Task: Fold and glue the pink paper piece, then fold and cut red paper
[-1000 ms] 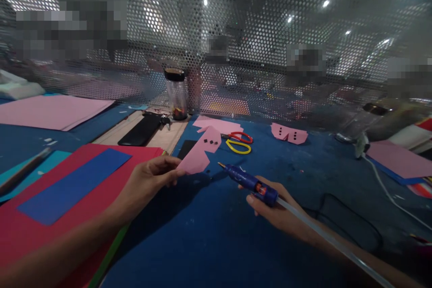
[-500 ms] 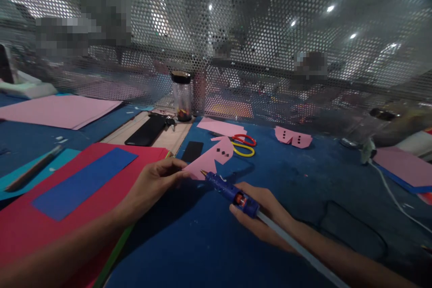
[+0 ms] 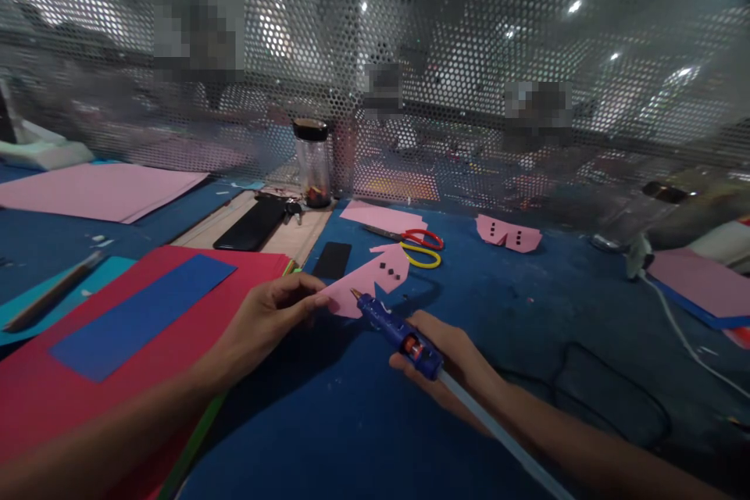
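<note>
Between thumb and fingers, my left hand (image 3: 287, 306) pinches the near left end of a pink paper cutout (image 3: 363, 281) that bears small black squares. My right hand (image 3: 448, 355) is wrapped round a blue hot glue gun (image 3: 395, 328), with a long pale glue stick (image 3: 498, 430) sticking out of its back. The gun's metal tip is at the cutout's surface, close to my left fingertips; whether it touches I cannot tell. Just behind the cutout lie scissors (image 3: 423, 256) with red and yellow handles and a small black rectangle (image 3: 333, 260).
Red sheets (image 3: 152, 328) with a blue paper strip (image 3: 146, 316) lie at left, near pink sheets (image 3: 105, 191) and a pencil-like stick (image 3: 52, 293). Behind stand a lidded jar (image 3: 313, 164) and a black phone (image 3: 251, 224). Another pink cutout (image 3: 508, 234) lies right of the scissors, before a perforated metal screen (image 3: 445, 94).
The pink cutout has tipped slightly lower and to the right in my left hand. The glue gun has shifted a little, its tip still at the paper. The view has moved slightly.
</note>
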